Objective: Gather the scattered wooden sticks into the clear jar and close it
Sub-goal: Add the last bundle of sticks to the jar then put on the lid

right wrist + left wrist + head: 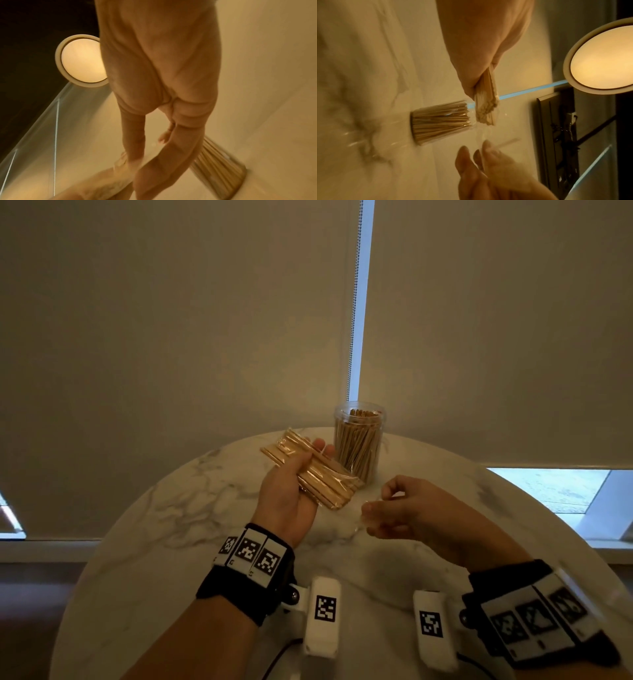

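marble table (178,508) | left hand (287,491) grips sticks (318,474) | right hand (411,511) pinches blurred clear wrap | jar (359,440) lidless

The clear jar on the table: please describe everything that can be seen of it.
The clear jar is a round container of what looks like transparent plastic, with a ridged neck. It stands upright on the white marble table, near the far edge. It has no lid on, and it is packed with thin wooden sticks standing on end. No hand touches it.
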